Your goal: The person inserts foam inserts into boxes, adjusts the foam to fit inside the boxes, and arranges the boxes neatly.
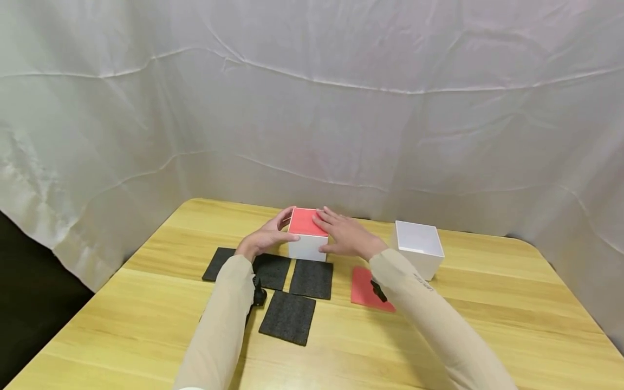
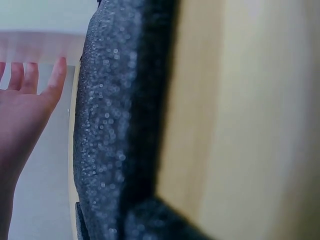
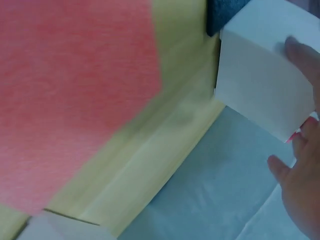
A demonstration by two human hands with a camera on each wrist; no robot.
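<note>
Holding a small white box (image 1: 307, 246) from both sides, the two hands sit near the far edge of the wooden table (image 1: 487, 325), about in the middle. The box has a red sheet (image 1: 306, 221) lying flat on its top. The left hand (image 1: 267, 236) is on the box's left side, with its fingers bent softly around the far left corner and the thumb along the near side. The right hand (image 1: 344, 234) lies on the right side, with its fingers stretched out over the red top and the thumb pressed on the front wall. In the right wrist view the fingertips (image 3: 295, 47) touch the white wall of the box, and in the left wrist view the fingers (image 2: 56, 75) look straight and close together. Four black foam squares (image 1: 288, 317) lie flat on the table just in front of the box, closer to the person, some touching each other. A second red sheet (image 1: 363, 287) lies flat on the table to the right of the squares, partly hidden under the right sleeve. An open white box (image 1: 419, 248) stands to the right, near the far edge, apart from the hands. A white cloth (image 1: 312, 97) hangs behind the table.
</note>
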